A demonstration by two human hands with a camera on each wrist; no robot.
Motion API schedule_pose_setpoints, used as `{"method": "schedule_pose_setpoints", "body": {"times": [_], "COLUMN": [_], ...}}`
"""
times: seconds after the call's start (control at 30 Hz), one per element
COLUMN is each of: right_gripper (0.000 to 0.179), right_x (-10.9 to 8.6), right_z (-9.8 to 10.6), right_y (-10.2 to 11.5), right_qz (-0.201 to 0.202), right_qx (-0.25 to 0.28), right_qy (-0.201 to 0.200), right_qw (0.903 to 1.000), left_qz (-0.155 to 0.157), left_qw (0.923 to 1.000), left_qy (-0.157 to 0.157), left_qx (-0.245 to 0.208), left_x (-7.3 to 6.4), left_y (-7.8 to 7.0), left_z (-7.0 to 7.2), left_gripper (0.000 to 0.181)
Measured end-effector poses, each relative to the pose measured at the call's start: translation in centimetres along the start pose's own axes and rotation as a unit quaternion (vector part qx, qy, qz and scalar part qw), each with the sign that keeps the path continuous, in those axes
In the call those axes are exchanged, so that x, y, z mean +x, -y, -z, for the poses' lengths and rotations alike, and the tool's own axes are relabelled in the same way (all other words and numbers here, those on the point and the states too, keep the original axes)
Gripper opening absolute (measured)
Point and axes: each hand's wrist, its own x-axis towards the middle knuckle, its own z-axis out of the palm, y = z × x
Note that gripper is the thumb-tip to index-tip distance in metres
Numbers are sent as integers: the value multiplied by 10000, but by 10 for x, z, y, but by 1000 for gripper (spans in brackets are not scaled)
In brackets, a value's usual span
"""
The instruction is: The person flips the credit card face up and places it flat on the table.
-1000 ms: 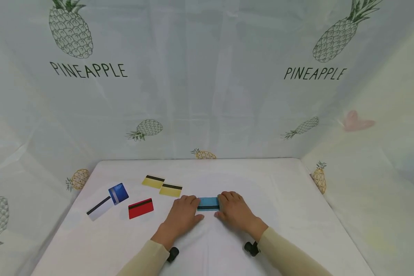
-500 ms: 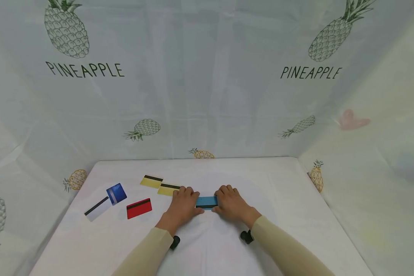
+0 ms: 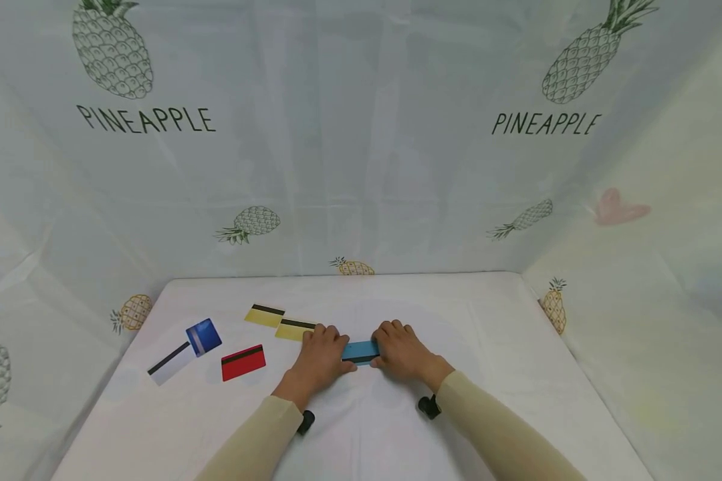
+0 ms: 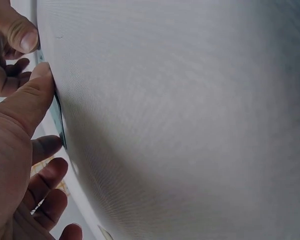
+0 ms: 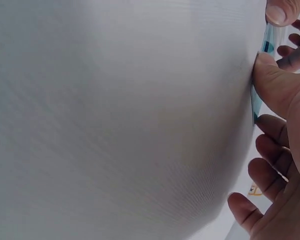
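Note:
A blue card with a dark stripe (image 3: 361,351) lies flat at the middle of the white table, a hand at each end. My left hand (image 3: 320,357) pinches its left end, thumb at the near edge and index finger at the far one. The right hand (image 3: 404,354) grips the opposite end in the same way. In the left wrist view the card (image 4: 57,119) shows as a thin edge between thumb and index finger. From the right wrist the card (image 5: 257,102) appears low along the cloth. Both hands cover the card's ends.
Left of the hands lie two yellow cards (image 3: 265,316), the nearer one partly behind the left fingers. A red card (image 3: 243,363), a blue square-looking card (image 3: 204,337) and a white striped card (image 3: 171,364) are farther left. A pineapple-print cloth (image 3: 361,167) hangs behind the table.
The left hand has moved slightly forward, its thumb coming in to the blue card's near edge and its fingers overlapping a yellow card. My right thumb has also closed in on the card.

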Motion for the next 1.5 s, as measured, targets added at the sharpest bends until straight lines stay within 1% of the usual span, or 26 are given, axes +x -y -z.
{"method": "schedule_pose_setpoints", "body": {"times": [0.17, 0.3, 0.47, 0.7, 0.83, 0.97, 1.07, 1.23, 1.43, 1.5], "right_gripper": [46, 51, 52, 51, 51, 53, 55, 57, 53, 52], "right_x": [2, 1, -1, -5, -7, -8, -10, -11, -12, -12], "right_z": [0, -2, -6, -8, -9, -11, -12, -10, -10, -11], "right_y": [-1, -2, -2, 0, 0, 0, 0, 3, 4, 3], "right_qz": [-41, -70, 5, 170, 252, 396, 482, 455, 394, 406], "right_qx": [108, 111, -34, -208, -389, -686, -831, -756, -828, -856], "right_qy": [29, -75, -282, -481, -601, -863, -1055, -1148, -1154, -1225], "right_qw": [9999, 9999, 9996, 9985, 9971, 9931, 9898, 9895, 9891, 9879], "left_qz": [-30, -76, -133, -84, -122, -199, -198, -155, -247, -296], "left_qw": [10000, 9999, 9998, 9998, 9995, 9988, 9983, 9978, 9967, 9959], "left_qy": [-26, -98, -149, -148, -244, -390, -486, -606, -735, -819], "left_qx": [3, 15, 48, 89, 153, 221, 247, 228, 244, 228], "left_x": [0, 0, -1, 1, 2, 0, -1, -2, -4, -4], "left_y": [0, -1, -2, -1, -1, -2, -2, -2, -4, -5], "left_z": [0, 1, 3, 3, 5, 7, 8, 10, 14, 15], "left_gripper": [65, 66, 66, 66, 63, 61, 59, 60, 60, 60]}}
